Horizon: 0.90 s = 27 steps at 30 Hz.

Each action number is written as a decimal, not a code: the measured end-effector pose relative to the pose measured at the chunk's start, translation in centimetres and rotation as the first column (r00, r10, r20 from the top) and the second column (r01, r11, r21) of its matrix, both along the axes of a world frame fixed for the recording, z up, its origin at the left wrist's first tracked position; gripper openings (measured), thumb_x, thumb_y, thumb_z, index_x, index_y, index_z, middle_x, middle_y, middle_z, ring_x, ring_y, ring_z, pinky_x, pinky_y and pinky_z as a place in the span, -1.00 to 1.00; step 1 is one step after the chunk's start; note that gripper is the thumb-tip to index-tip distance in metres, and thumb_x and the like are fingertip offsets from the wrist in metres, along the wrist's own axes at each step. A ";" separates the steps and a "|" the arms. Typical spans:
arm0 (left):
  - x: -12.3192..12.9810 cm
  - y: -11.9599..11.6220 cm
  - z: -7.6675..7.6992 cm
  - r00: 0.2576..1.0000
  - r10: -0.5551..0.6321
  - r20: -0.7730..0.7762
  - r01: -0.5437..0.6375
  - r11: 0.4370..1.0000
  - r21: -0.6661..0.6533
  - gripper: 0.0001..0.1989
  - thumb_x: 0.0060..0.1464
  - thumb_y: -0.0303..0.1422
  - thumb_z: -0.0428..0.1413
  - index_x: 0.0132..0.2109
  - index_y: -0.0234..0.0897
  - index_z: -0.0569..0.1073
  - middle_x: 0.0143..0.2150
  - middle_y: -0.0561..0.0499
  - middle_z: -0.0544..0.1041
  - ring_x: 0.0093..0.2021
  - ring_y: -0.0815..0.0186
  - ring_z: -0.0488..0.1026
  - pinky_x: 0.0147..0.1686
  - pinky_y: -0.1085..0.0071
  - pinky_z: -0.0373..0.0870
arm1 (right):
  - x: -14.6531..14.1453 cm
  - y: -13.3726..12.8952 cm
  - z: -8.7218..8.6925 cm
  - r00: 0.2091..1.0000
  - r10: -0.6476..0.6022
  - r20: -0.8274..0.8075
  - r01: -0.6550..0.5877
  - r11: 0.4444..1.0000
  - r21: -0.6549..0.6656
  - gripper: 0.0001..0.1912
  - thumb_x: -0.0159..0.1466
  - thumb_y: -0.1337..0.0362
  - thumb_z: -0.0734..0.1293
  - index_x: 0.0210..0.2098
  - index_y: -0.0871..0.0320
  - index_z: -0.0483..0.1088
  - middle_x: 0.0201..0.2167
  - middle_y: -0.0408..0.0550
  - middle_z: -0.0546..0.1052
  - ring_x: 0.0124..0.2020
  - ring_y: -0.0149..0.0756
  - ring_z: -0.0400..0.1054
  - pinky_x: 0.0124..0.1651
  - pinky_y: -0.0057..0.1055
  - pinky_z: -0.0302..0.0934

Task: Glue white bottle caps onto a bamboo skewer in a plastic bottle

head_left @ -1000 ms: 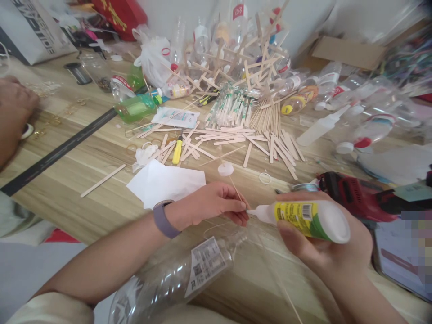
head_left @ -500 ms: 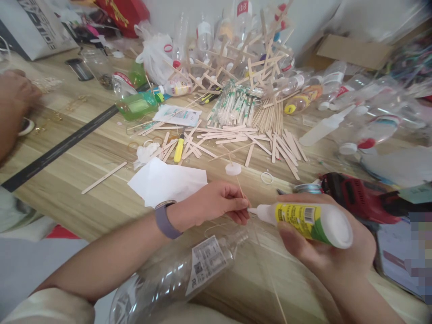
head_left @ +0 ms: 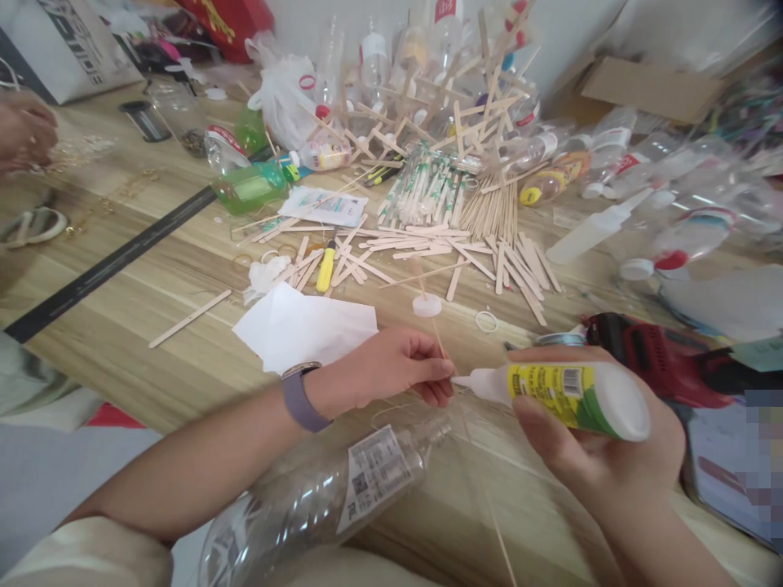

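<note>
My left hand (head_left: 422,371) pinches a thin wooden skewer (head_left: 439,337) between thumb and fingers. Above the fingers, a white bottle cap (head_left: 426,306) is seen on the line of the skewer. My right hand (head_left: 612,456) is wrapped around a white glue bottle (head_left: 556,398) with a yellow and green label, tilted on its side. Its narrow nozzle points left, right at the left fingertips; whether it touches them or the skewer I cannot tell. Below the left wrist lies a clear plastic bottle (head_left: 324,489), neck to the right. A thin stick (head_left: 502,542) runs down toward the lower edge.
White paper (head_left: 306,326), a yellow-handled screwdriver (head_left: 326,269) and scattered craft sticks (head_left: 422,243) lie beyond my hands. Plastic bottles (head_left: 373,61) crowd the back. A red power tool (head_left: 642,355) and a phone-like screen (head_left: 727,465) are at right. Another person's hand (head_left: 24,134) is far left.
My right hand and the glue bottle have shifted slightly right, with the nozzle still at my left fingertips. The other person's hand has drawn back to the upper left, uncovering a white-handled object.
</note>
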<state>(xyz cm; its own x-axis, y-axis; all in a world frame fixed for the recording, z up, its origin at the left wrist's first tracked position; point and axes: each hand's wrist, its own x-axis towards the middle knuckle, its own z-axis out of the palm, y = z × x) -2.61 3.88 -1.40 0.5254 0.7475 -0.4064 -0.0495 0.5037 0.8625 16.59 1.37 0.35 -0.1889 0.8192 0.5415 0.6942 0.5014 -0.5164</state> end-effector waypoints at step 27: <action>0.0 0.0 -0.5 1.000 -0.023 -0.005 0.023 0.999 0.046 -0.73 0.02 -0.22 0.21 -0.43 -0.36 0.41 -0.49 0.05 0.49 -0.48 0.43 0.44 -0.36 0.44 0.39 | 0.2 0.2 0.2 1.000 0.006 -0.030 -0.009 0.997 -0.078 -0.76 0.19 0.04 0.32 -0.33 0.06 0.44 -0.48 -0.12 0.54 -0.59 -0.33 0.37 -0.53 -0.40 0.19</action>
<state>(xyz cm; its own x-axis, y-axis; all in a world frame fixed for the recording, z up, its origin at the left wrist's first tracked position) -2.64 3.85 -1.93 0.5410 0.7531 -0.3745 -0.0344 0.4647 0.8848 16.77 1.59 0.54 -0.1798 0.8579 0.4814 0.6740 0.4639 -0.5749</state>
